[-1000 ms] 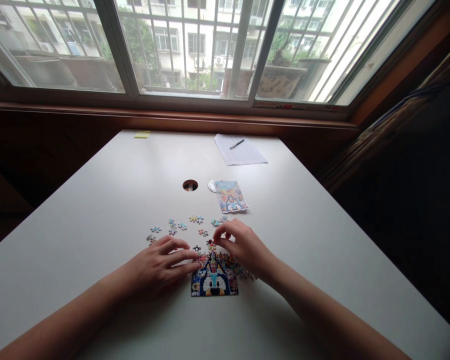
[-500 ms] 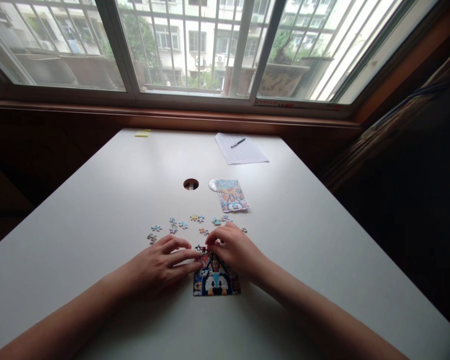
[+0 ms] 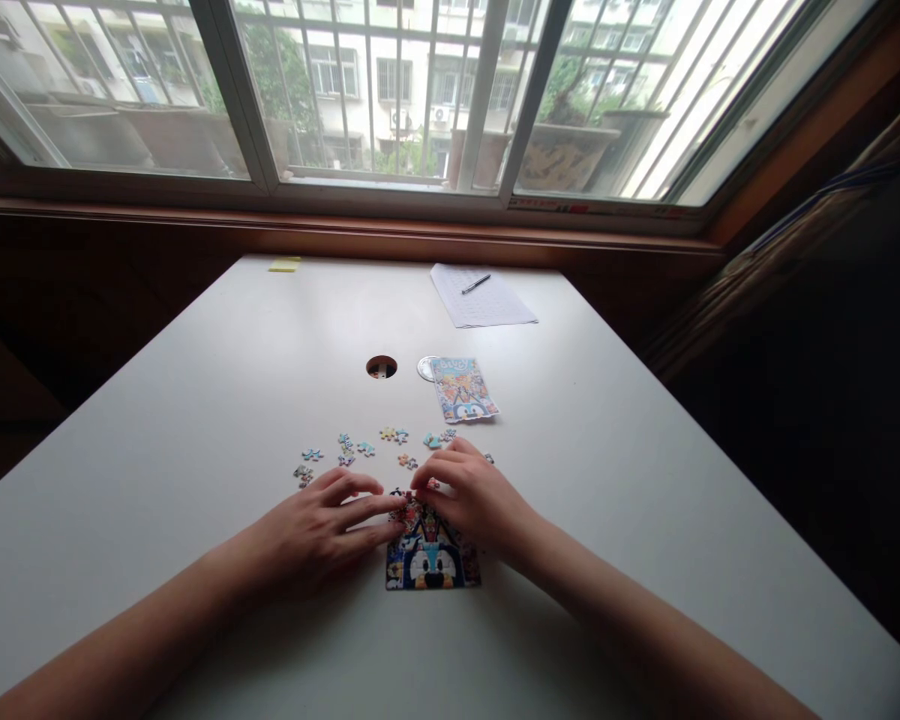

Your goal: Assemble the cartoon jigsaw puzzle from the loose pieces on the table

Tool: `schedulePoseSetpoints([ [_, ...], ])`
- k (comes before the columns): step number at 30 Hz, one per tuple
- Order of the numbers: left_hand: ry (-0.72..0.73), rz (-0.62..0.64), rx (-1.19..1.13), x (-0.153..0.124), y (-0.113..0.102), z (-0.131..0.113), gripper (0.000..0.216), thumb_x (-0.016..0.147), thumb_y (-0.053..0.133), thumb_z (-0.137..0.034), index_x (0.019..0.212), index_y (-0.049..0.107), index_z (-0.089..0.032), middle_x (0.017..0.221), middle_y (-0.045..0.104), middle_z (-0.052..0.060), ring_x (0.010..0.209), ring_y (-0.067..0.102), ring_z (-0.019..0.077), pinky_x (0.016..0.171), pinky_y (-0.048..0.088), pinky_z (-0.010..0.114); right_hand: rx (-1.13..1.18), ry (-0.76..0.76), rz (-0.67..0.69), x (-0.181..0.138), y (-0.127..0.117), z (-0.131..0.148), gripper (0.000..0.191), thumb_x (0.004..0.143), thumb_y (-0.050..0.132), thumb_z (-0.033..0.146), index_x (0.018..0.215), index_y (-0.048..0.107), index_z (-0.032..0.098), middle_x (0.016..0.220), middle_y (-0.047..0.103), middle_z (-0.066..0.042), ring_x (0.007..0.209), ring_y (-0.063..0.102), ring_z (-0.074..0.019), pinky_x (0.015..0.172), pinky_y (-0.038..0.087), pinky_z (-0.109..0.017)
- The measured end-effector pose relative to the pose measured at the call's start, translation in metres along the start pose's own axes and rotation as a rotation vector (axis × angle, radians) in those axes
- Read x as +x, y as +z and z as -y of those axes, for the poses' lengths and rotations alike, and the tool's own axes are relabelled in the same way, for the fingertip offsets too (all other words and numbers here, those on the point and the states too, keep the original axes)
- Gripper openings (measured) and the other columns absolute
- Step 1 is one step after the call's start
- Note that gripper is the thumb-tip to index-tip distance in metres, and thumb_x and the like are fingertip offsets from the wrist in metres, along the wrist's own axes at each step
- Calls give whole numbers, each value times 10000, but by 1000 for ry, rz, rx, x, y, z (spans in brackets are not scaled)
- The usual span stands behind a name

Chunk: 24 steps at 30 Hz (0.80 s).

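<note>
A partly assembled jigsaw puzzle (image 3: 433,566) with a blue cartoon dog face lies flat on the white table near me. My left hand (image 3: 316,522) is open, its fingers stretched over the puzzle's upper left part and the fingertips resting on it. At the puzzle's top edge, my right hand (image 3: 471,492) is closed in a pinch on a puzzle piece, mostly hidden by the thumb and forefinger. Loose puzzle pieces (image 3: 366,449) are scattered in an arc beyond both hands, several of them bluish. The right hand covers the puzzle's upper right part.
Behind the pieces lies a picture card (image 3: 465,390), partly over a round silvery disc (image 3: 425,368). A round hole (image 3: 381,367) opens in the table (image 3: 195,400). Further back are paper sheets (image 3: 484,305) with a pen (image 3: 476,284) and a yellow note (image 3: 285,264), below a barred window.
The left fingertips have shifted slightly right over the puzzle's upper left part. My right hand has stayed nearly in place, pinching at the top edge.
</note>
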<state>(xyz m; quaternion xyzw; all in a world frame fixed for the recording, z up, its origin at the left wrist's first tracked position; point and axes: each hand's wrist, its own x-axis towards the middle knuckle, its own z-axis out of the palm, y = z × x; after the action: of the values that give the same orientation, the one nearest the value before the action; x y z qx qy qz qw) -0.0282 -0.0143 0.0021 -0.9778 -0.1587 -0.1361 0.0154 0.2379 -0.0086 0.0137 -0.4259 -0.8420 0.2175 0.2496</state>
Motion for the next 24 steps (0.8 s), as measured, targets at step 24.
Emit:
schedulePoseSetpoints([
  [24,-3,25,-6,0,0,-1,424,965,541,-157,1383,534,-225,1471,531,38,1251,465,275,1071,362,449,-391,-238,207,-20,-19,-3,234,971,532,264,1149,683,279,810,667,0,674,546,-137,605,307,-281],
])
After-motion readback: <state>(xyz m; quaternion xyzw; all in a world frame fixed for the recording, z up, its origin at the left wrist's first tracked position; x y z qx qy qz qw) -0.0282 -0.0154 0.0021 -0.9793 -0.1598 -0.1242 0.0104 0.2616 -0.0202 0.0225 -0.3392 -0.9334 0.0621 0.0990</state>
